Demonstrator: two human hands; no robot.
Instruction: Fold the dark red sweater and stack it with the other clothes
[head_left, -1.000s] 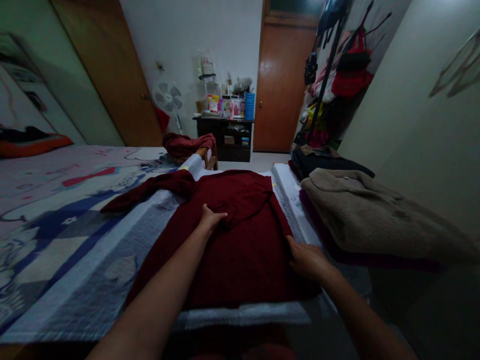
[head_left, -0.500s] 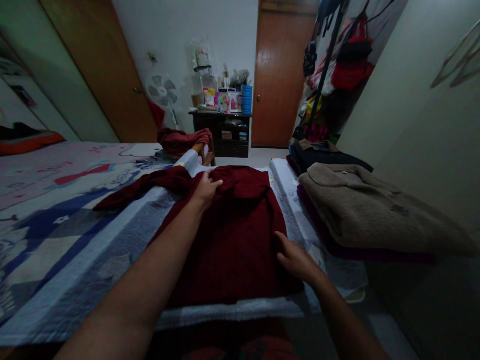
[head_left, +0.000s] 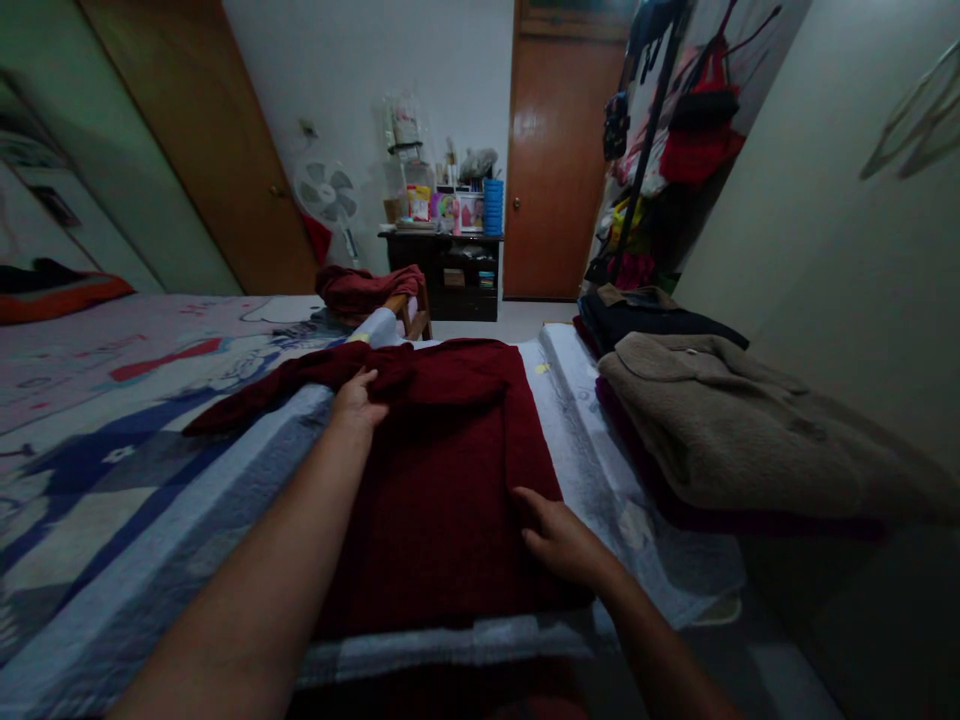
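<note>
The shirt (head_left: 435,490) lies toward seven o'clock on the sheet (head_left: 217,540), left hand (head_left: 360,402) at its ten, right hand (head_left: 553,538) at its four, both half-curled, any pinch impossible to tell, so uneven tugging could crease it.
</note>
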